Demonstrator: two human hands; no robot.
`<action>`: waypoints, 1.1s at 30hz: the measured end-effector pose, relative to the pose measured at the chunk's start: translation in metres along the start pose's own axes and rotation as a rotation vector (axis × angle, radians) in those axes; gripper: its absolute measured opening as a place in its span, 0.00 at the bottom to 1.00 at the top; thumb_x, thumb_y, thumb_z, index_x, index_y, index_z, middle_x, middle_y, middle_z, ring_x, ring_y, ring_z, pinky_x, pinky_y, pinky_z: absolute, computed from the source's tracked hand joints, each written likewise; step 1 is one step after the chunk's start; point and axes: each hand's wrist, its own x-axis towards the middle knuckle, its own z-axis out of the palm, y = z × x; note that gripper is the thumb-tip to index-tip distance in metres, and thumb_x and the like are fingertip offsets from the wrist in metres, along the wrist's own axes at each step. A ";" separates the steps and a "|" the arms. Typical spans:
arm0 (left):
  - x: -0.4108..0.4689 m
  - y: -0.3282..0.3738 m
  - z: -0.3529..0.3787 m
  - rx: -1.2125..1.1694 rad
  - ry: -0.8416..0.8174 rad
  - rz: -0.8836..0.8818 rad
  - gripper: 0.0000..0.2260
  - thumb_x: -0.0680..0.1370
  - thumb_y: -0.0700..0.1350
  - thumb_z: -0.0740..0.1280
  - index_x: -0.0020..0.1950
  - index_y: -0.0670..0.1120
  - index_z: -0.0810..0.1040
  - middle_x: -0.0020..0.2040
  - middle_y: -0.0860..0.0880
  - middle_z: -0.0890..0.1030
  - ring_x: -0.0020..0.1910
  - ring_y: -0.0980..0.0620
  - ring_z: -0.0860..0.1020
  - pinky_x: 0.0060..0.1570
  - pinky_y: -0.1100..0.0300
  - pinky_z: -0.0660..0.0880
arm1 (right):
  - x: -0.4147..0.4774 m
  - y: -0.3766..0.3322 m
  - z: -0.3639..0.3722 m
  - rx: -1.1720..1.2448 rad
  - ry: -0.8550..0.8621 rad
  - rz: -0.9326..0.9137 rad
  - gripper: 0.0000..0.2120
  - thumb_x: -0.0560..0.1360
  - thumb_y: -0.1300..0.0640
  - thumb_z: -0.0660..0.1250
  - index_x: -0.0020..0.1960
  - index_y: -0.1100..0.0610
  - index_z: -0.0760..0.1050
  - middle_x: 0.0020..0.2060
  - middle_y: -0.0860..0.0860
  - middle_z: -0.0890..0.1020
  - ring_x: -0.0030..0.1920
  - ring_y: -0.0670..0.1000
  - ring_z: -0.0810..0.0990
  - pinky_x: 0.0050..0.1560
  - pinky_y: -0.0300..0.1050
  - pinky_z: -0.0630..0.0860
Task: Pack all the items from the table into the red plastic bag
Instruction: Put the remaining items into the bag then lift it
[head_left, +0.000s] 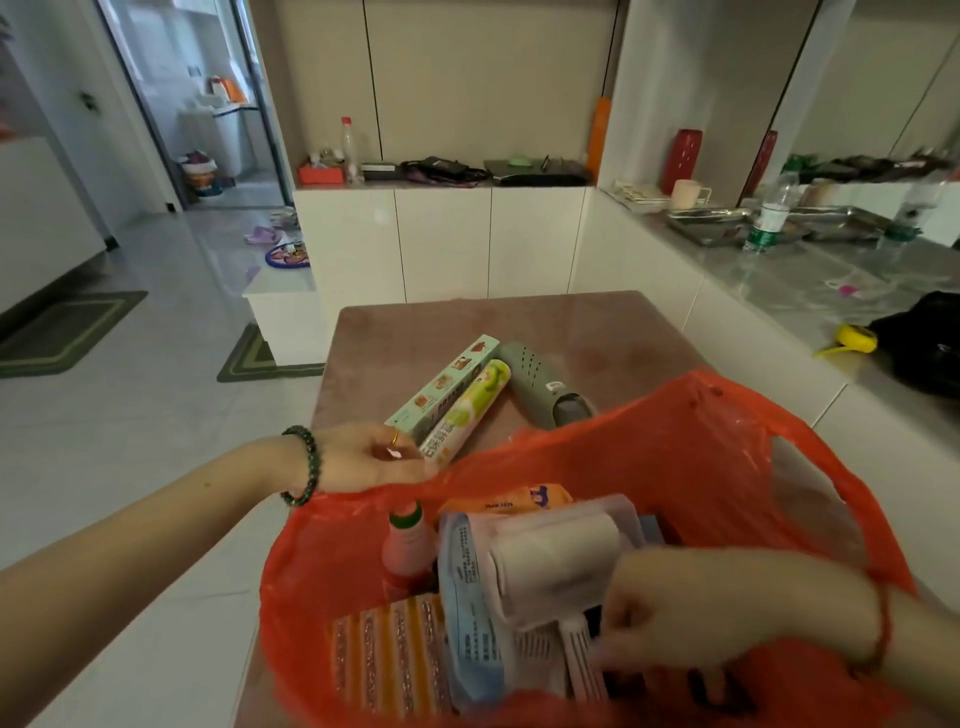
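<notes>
Right hand (727, 618) sat deep in the red plastic bag (701, 452), fingers curled down among packed goods.
Whether those fingers gripped the white slotted piece (576, 654) touching them was unclear. Left hand (374, 457) met the bag's far rim, fingertips hidden, grip unclear; just beyond them a green box (447, 382), printed roll (467, 410) and grey-green slipper (540, 382) lay on the table (597, 327).

Soft, even daylight from the left doorway; wide-angle bending and slight blur at edges.
</notes>
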 end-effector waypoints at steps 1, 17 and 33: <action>0.002 -0.001 -0.004 -0.018 0.002 -0.028 0.26 0.64 0.72 0.60 0.52 0.57 0.78 0.48 0.56 0.81 0.45 0.58 0.79 0.48 0.63 0.78 | -0.005 0.000 -0.017 0.153 0.029 -0.034 0.13 0.76 0.45 0.61 0.37 0.50 0.76 0.32 0.49 0.80 0.28 0.44 0.78 0.30 0.41 0.76; 0.166 -0.043 0.011 0.334 -0.041 -0.488 0.26 0.76 0.56 0.60 0.71 0.47 0.61 0.67 0.48 0.72 0.62 0.48 0.74 0.62 0.55 0.72 | 0.225 0.088 -0.169 0.160 0.361 -0.001 0.28 0.74 0.53 0.67 0.70 0.59 0.63 0.65 0.58 0.72 0.63 0.56 0.74 0.61 0.46 0.71; 0.148 -0.050 0.015 -0.389 0.184 -0.529 0.13 0.75 0.50 0.64 0.57 0.47 0.70 0.38 0.49 0.78 0.35 0.54 0.78 0.31 0.65 0.78 | 0.206 0.095 -0.192 0.092 0.494 -0.245 0.29 0.71 0.55 0.70 0.68 0.52 0.64 0.62 0.52 0.75 0.54 0.47 0.74 0.52 0.36 0.68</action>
